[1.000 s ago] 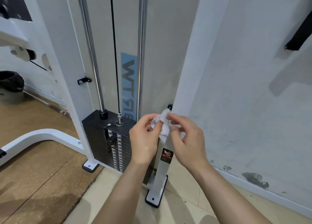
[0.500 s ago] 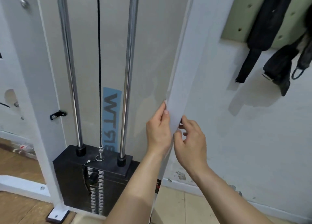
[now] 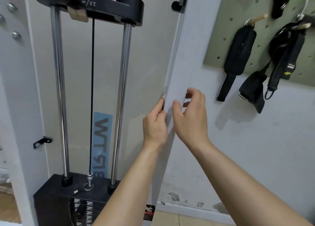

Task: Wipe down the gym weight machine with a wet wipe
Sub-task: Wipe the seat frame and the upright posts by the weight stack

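Two bare hands work a white upright post (image 3: 190, 55) of a gym wt machine, seen from a head cam looking fwd & down. The left hand (image 3: 154, 125) sits at the post's left edge, thumb up along it, pinching the wipe (image 3: 172, 99) there; its other fingers are tucked behind the post and we can't see them. The right hand (image 3: 191, 121) has its thumb flat on the post's front w/ the fingers (image 3: 196, 93) curled round the right edge, gripping wipe & post together. The wipe lies spread across the post's front btwn the two hands, about mid-height in our view. It is nearly the same white as the paint, so we make out little more than a pale corner by the left fingertips, and we can't tell where its lower edge ends.

Left of the post, two chrome rods (image 3: 58, 89) run down into the black weight stack (image 3: 51, 202), w/ a thin black cable (image 3: 92, 89) btwn them and a blue sticker (image 3: 102, 140) on the panel behind. A black top plate (image 3: 129, 5) caps the rods. To the right, a green pegboard (image 3: 219, 38) on the scuffed white wall (image 3: 264, 149) carries black straps (image 3: 239, 51) on pegs, well apart from the hands. Pale floor tile (image 3: 170, 217) shows at the foot of the wall.
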